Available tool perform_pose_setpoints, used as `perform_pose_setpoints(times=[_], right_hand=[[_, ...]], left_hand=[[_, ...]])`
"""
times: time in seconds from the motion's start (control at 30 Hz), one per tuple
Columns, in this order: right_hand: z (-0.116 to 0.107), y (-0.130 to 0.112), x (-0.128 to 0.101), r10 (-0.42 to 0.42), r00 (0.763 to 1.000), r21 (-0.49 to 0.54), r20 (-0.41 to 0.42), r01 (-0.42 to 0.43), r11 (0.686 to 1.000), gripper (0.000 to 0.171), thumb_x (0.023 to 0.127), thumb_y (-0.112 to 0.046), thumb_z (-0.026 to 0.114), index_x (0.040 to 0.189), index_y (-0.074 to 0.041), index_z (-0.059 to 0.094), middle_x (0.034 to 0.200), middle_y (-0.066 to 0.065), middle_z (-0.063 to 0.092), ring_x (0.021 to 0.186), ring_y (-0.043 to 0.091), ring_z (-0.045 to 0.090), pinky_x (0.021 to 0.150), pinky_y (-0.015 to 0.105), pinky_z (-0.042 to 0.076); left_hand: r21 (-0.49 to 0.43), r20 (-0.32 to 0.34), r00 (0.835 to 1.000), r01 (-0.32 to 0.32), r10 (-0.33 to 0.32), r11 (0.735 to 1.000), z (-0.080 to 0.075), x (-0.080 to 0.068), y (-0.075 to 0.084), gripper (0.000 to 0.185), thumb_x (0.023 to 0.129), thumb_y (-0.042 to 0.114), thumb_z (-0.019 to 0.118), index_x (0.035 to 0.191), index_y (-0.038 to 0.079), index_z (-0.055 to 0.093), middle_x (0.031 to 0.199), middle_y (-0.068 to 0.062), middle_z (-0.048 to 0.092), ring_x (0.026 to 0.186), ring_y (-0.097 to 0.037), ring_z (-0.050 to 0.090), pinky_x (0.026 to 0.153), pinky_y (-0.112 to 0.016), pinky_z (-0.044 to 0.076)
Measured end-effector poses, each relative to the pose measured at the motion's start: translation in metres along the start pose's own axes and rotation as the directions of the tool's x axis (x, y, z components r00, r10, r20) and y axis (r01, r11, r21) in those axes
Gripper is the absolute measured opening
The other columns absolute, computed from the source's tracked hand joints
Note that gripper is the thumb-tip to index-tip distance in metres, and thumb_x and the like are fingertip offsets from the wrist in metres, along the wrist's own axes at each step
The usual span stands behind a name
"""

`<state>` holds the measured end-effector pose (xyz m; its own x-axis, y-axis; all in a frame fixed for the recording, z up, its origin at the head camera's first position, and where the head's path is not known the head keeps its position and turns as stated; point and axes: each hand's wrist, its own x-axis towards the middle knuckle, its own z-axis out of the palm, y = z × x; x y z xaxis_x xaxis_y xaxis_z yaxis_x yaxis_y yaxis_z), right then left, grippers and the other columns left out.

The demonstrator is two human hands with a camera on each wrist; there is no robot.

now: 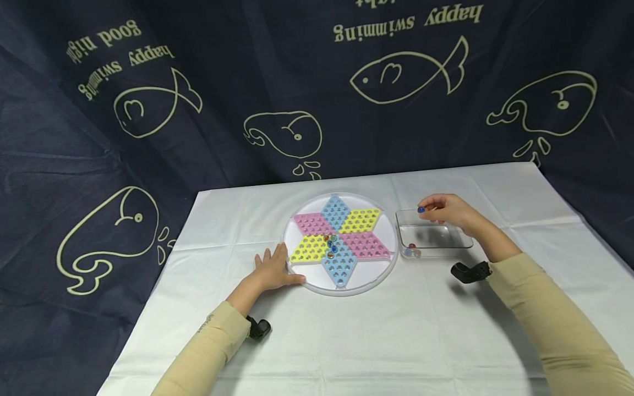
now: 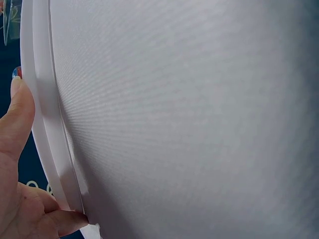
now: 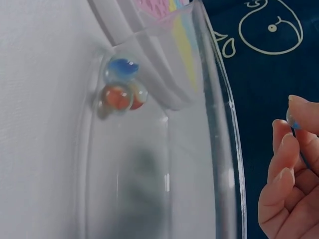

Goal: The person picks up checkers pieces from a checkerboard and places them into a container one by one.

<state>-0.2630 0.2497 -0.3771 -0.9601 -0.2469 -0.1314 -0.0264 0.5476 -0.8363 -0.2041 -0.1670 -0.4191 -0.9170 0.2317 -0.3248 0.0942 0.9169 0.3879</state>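
My right hand (image 1: pixel 446 210) pinches a blue marble (image 1: pixel 421 209) between thumb and fingertips, above the far left part of a clear plastic box (image 1: pixel 465 242). In the right wrist view that marble (image 3: pixel 290 119) shows partly, between the thumb and a finger. A few marbles lie together in the box's near left corner, an orange one (image 3: pixel 117 97) and a blue one (image 3: pixel 122 67) among them. My left hand (image 1: pixel 273 271) rests spread against the left rim of the round Chinese checkers board (image 1: pixel 376 275). Several marbles (image 1: pixel 334 249) sit near its centre.
The box stands just right of the board on a white cloth-covered table (image 1: pixel 396 341). Behind it hangs a dark blue curtain (image 1: pixel 277 66) with fish and whale drawings. Black wrist mounts (image 1: pixel 470 272) stick out beside both sleeves.
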Motion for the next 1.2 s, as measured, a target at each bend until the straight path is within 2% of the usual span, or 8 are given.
perform_pose_setpoints(times=[0.37,0.9,1.2], right_hand=[[-0.0007,0.0061,-0.0031,0.028,1.0,-0.007,0.008,-0.028,1.0,0.037,0.087,-0.019,0.061,0.115,0.004,0.053,0.09,0.0,0.054,0.072,0.015,0.049,0.061,0.028,0.046],[-0.001,0.0099,-0.001,0.042,0.999,0.003,0.014,-0.043,0.999,0.041,0.087,-0.021,0.063,0.117,0.005,0.052,0.09,-0.004,0.056,0.073,0.01,0.048,0.062,0.027,0.045],[-0.0018,0.0079,-0.0023,0.034,0.999,-0.01,0.013,-0.034,0.999,0.041,0.088,-0.019,0.06,0.119,0.007,0.051,0.091,-0.004,0.057,0.076,0.013,0.05,0.065,0.029,0.046]], left_hand=[[0.002,0.0,1.0,-0.003,0.003,1.0,-0.0001,0.0,-0.0007,0.106,0.076,0.05,0.068,0.144,-0.008,0.009,0.15,-0.023,0.01,0.134,-0.05,0.002,0.105,-0.062,-0.006],[-0.002,0.0,1.0,-0.002,0.002,1.0,-0.0001,-0.0011,-0.0003,0.106,0.076,0.05,0.068,0.144,-0.008,0.009,0.15,-0.023,0.01,0.134,-0.05,0.002,0.105,-0.062,-0.005],[0.012,0.001,1.0,0.004,-0.004,1.0,-0.0001,-0.0006,-0.0005,0.106,0.077,0.05,0.067,0.144,-0.007,0.009,0.15,-0.023,0.01,0.134,-0.05,0.002,0.105,-0.062,-0.005]])
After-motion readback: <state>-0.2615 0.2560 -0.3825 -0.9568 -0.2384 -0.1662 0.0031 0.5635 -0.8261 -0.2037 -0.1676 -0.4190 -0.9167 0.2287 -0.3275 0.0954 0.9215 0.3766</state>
